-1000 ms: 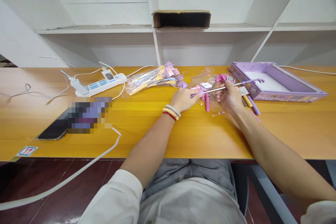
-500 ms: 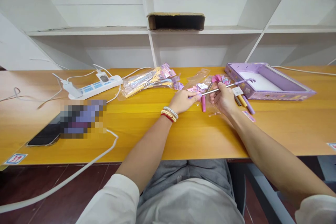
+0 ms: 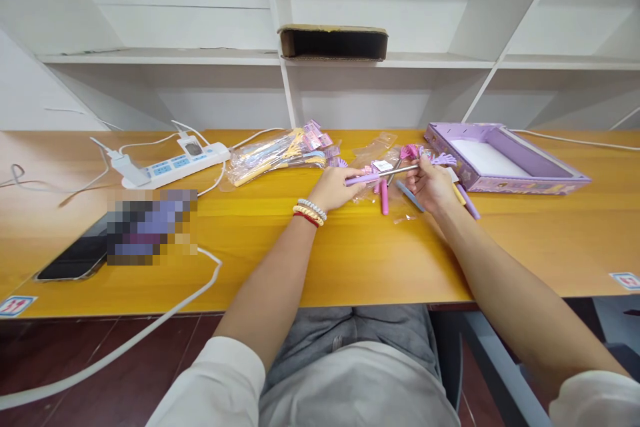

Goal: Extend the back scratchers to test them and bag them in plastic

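A purple back scratcher (image 3: pixel 363 179) with a metal rod and a hand-shaped head is stretched between my two hands. My left hand (image 3: pixel 336 188) is closed round its purple handle. My right hand (image 3: pixel 431 183) pinches the rod close to the head, which sticks out past the fingers. Beneath and around the right hand lie more back scratchers, with a pink handle (image 3: pixel 385 197), a blue handle (image 3: pixel 410 195) and a purple handle (image 3: pixel 469 202) showing. Pink heads (image 3: pixel 410 152) and a white tag (image 3: pixel 383 165) lie behind the rod, among clear wrappers.
A purple tray-like box (image 3: pixel 530 184) stands at the right. Bagged back scratchers (image 3: pixel 273 161) lie left of my hands. A power strip (image 3: pixel 175 167), a phone (image 3: pixel 75 253) and white cables occupy the left side. An open cardboard box (image 3: pixel 334 43) sits on the shelf.
The back scratcher's head has come left, close to my right hand, and less rod shows beyond the fingers. My left hand has shifted slightly left, showing more handle. The blue handle now shows.
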Demonstrator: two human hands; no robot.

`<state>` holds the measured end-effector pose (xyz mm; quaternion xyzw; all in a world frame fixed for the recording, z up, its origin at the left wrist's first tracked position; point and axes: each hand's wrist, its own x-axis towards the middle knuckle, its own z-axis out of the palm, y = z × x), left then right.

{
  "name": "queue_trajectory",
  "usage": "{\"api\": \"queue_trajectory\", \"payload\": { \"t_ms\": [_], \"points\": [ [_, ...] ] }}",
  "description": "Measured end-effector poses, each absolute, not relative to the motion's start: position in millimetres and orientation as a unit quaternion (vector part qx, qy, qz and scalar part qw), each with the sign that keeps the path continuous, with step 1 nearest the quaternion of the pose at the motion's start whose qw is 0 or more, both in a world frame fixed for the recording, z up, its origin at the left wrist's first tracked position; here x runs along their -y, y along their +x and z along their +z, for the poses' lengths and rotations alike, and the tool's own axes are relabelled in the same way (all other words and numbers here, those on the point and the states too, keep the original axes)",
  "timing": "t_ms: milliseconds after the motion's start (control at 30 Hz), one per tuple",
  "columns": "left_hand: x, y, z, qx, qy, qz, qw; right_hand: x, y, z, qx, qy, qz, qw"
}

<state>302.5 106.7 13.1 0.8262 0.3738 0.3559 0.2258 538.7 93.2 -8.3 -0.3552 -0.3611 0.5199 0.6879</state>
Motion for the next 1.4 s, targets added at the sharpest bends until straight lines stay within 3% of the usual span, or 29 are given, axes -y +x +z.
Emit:
{"api": "queue_trajectory", "payload": {
  "t_ms": [133,267,1400],
  "points": [
    [-97,302,26,-0.349,0.775,0.402,0.342,-91,545,-2,0.318,-0.344,0.533,0.704],
    [-92,302,32,-0.353,0.744,0.416,0.386,-88,544,3,0.329,-0.345,0.548,0.687],
    [-94,320,15,-0.402,0.702,0.466,0.358,-77,509,-2,0.372,-0.292,0.546,0.691]
  ]
}}
